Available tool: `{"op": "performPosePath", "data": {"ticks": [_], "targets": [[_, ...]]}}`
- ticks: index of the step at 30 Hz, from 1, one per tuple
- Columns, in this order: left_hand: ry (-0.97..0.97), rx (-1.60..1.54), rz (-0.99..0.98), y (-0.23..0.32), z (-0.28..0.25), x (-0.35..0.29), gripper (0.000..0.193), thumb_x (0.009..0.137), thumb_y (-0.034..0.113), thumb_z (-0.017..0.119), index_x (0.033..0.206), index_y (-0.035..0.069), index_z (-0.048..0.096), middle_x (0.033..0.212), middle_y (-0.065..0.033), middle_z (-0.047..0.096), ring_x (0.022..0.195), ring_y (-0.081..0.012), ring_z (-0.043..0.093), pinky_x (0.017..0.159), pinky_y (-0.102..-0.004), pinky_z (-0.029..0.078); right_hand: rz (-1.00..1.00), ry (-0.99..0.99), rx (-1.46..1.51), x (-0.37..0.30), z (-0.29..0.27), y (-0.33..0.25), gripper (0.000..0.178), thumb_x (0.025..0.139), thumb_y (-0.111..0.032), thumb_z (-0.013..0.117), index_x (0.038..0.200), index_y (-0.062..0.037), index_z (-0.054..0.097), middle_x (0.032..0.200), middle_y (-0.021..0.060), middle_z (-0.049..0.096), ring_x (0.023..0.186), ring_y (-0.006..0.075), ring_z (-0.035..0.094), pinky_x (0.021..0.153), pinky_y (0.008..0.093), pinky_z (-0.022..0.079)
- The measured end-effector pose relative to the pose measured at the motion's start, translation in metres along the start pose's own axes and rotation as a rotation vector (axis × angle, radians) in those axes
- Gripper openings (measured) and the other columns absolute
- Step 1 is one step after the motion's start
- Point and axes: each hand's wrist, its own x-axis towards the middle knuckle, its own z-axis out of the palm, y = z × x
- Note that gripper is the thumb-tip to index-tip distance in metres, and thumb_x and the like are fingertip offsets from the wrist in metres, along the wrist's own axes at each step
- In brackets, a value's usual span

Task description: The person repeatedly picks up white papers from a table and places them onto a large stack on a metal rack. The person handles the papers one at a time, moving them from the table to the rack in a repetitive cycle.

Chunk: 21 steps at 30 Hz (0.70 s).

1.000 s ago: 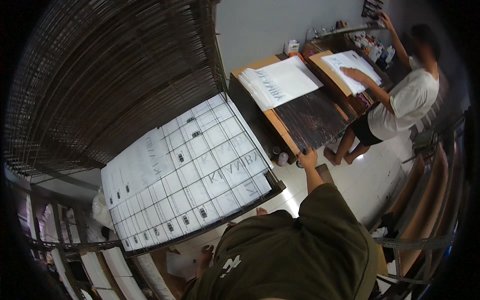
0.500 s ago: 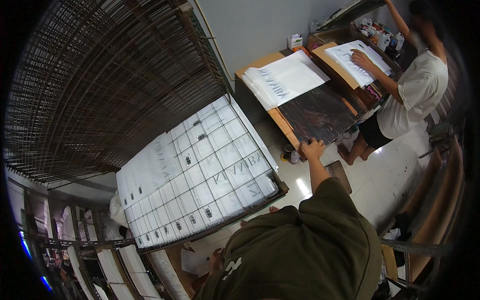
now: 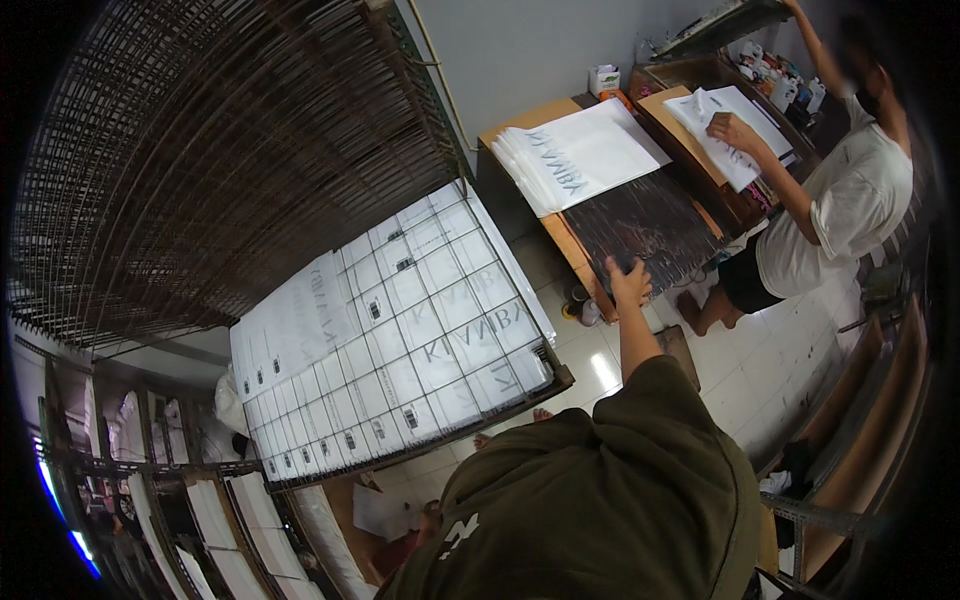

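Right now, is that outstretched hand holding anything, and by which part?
Nothing is gripped. The right hand rests with spread fingers on the near edge of the dark printing board. The left hand is out of view.

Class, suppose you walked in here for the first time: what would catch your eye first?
Most likely the wire rack shelf in the centre, laid with white printed sheets. Right of it, the person's right hand touches a dark screen frame on the wooden table, beside a stack of white sheets.

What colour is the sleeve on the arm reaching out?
Dark olive green sleeve, in the head view.
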Motion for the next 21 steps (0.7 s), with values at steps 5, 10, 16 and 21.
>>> {"op": "performPosePath", "data": {"ticks": [5,10,16,21], "targets": [[0.055,0.004,-0.005,0.042,-0.008,-0.016,0.052,0.083,0.039,0.057,0.122,0.005,0.048,0.108,-0.0187,0.059,0.097,-0.0256,0.058,0.085,-0.0360,0.043,0.121,0.001,1.104,0.030,0.004,-0.031,0.082,0.070,-0.043,0.072,0.133,-0.0099,0.033,0.135,0.0102,0.033,0.123,0.0260,0.031,0.094,0.0466,0.032],[0.055,-0.032,0.081,0.048,-0.020,-0.021,0.052,0.083,0.040,0.057,0.121,0.005,0.048,0.108,-0.0189,0.059,0.098,-0.0259,0.057,0.085,-0.0360,0.042,0.102,-0.079,1.420,0.026,0.017,-0.047,0.073,0.073,-0.041,0.071,0.131,-0.0108,0.037,0.128,0.0077,0.040,0.119,0.0247,0.036,0.091,0.0436,0.035],[0.188,0.180,0.052,0.037,-0.013,-0.012,0.059,0.080,0.048,0.058,0.119,0.005,0.049,0.099,-0.0163,0.062,0.089,-0.0278,0.060,0.080,-0.0380,0.046,0.312,0.146,1.300,0.002,0.048,-0.036,0.034,0.070,0.001,0.055,0.103,0.0062,0.050,0.100,0.0133,0.057,0.079,0.0238,0.059,0.061,0.0328,0.051],[0.188,0.054,-0.005,0.062,-0.003,-0.018,0.062,0.078,0.052,0.057,0.118,0.006,0.050,0.090,-0.0166,0.064,0.092,-0.0309,0.059,0.083,-0.0393,0.045,-0.021,0.406,1.061,0.050,0.036,-0.040,0.030,0.067,0.002,0.058,0.094,0.0135,0.051,0.092,0.0205,0.058,0.074,0.0274,0.059,0.062,0.0393,0.052]]}}
